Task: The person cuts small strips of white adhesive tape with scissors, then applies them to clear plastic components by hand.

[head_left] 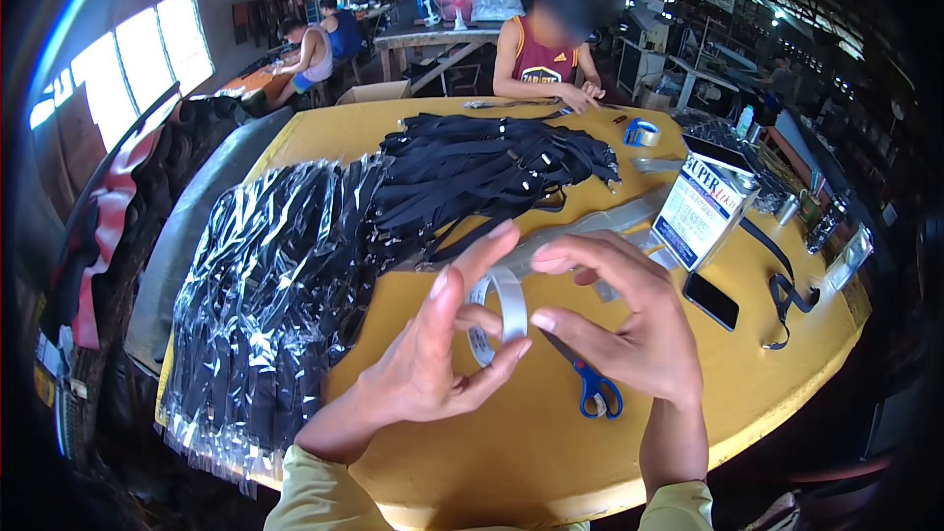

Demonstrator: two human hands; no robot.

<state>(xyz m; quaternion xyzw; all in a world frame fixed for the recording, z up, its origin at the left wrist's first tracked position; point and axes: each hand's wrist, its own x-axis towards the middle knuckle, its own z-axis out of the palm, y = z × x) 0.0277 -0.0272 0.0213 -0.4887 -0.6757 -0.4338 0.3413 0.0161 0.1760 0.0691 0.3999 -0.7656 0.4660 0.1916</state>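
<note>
A roll of clear tape (512, 307) is held up over the table in my left hand (423, 359), with a finger through its core and the thumb against its lower edge. Just right of the roll, my right hand (634, 324) is open, its thumb and fingers apart and curved toward the tape. The thumb tip is close to the roll; whether it touches a tape end cannot be made out. Below the right hand lie blue-handled scissors (597, 393), their blades partly hidden by it.
Plastic-wrapped black straps (265, 305) cover the yellow table's (472, 472) left side; loose black straps (482, 172) are heaped behind. To the right are a printed tin (698, 202), a phone (710, 301) and a black strap (782, 280). A co-worker (551, 49) sits opposite, near blue tape (642, 133).
</note>
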